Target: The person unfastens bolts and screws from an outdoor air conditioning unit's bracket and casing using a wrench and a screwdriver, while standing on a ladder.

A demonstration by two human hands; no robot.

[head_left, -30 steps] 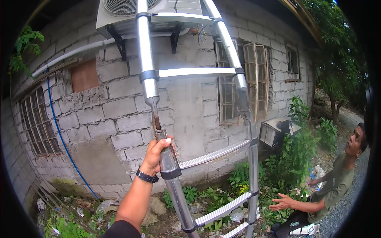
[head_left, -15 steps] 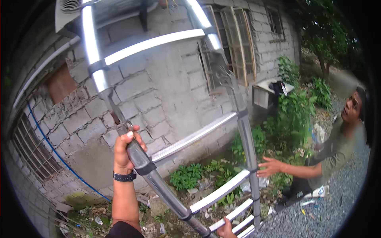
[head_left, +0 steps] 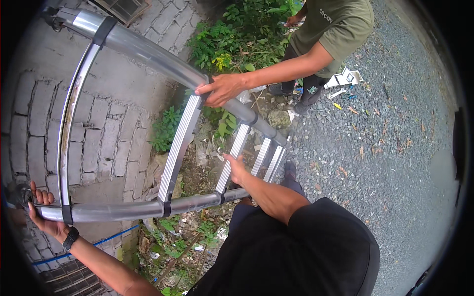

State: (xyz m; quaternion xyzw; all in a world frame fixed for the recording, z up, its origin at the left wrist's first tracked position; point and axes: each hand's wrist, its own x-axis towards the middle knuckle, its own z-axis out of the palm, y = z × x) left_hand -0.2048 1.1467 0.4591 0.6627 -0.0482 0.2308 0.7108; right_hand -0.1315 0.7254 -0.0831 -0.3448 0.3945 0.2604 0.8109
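A silver telescopic ladder (head_left: 118, 213) with black collars and ribbed rungs slants across the view. My left hand (head_left: 47, 217), with a dark watch on its wrist, curls around the end of the near rail, close to a dark hinge (head_left: 20, 195). Some of its fingers show above the rail. Lower on the ladder, my right hand (head_left: 238, 168) grips a rung (head_left: 239, 140); its fingertips are partly hidden. A co-worker's hand (head_left: 219, 90) rests on the far rail (head_left: 148, 55) beside a collar.
The co-worker in a green shirt (head_left: 345, 24) stands at the far side. A block wall (head_left: 94, 143) rises left. Plants (head_left: 242, 39) and rubble edge it. Grey gravel (head_left: 395, 163) lies right, with a wrench (head_left: 337, 93) and a white box (head_left: 348, 78) on it.
My view has swung down and turned toward the ladder's lower part. The co-worker's hand, open beside the rail before, now lies on it. My hands keep hold of the ladder.
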